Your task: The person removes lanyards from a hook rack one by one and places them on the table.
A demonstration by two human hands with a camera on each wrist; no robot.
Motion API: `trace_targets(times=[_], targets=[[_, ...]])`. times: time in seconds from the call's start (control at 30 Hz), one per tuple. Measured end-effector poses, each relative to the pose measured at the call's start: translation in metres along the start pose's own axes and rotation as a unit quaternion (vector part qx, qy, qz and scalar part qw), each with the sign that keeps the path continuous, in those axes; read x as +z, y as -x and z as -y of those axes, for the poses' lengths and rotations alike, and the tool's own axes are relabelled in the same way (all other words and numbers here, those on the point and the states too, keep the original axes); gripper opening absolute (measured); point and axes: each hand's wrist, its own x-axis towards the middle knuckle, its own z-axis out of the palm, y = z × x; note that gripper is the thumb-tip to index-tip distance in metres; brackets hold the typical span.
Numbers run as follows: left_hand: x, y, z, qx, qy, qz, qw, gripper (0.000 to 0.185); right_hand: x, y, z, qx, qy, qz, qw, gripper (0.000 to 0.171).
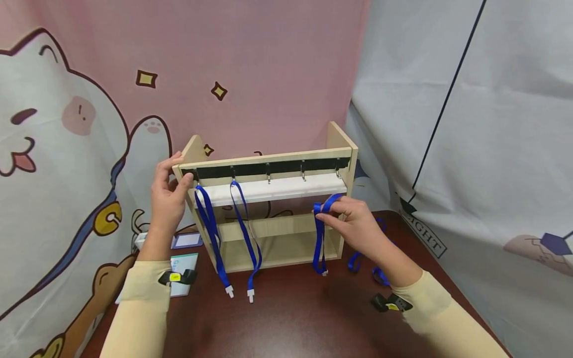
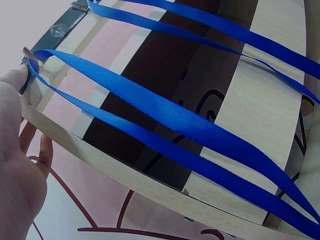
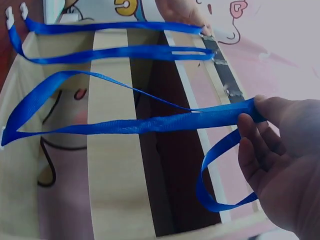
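My left hand (image 1: 169, 196) grips the upper left corner of a pale wooden rack (image 1: 277, 226), thumb on its front and fingers round the side panel. Between thumb and fingertips, my right hand (image 1: 353, 221) pinches a blue lanyard (image 1: 320, 238) in front of the rack's right half. One loop of that lanyard bows out beside my fingers in the right wrist view, and its clip end hangs low. A hung lanyard (image 1: 208, 223) drops from the leftmost hook, close to my left thumb. Another lanyard (image 1: 246, 228) hangs from the second hook (image 1: 233, 173).
Three more hooks, among them the rightmost hook (image 1: 338, 169), line the black strip (image 1: 286, 166). Loose blue lanyards (image 1: 379, 275) lie on the dark table (image 1: 286, 318) behind my right forearm. Left of the rack are a blue-edged badge holder (image 1: 187, 240) and a booklet (image 1: 182, 286).
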Motion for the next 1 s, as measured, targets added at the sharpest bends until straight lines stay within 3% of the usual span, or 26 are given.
trace_targets(times=[0.67, 1.0], targets=[[0.001, 0.001, 0.002, -0.006, 0.002, -0.005, 1.0, 0.042, -0.045, 0.032, -0.016, -0.028, 0.032, -0.011, 0.999, 0.028], [0.0, 0.001, -0.001, -0.004, 0.006, 0.0, 1.0, 0.041, -0.065, 0.047, -0.025, -0.01, 0.059, 0.002, 0.998, 0.034]])
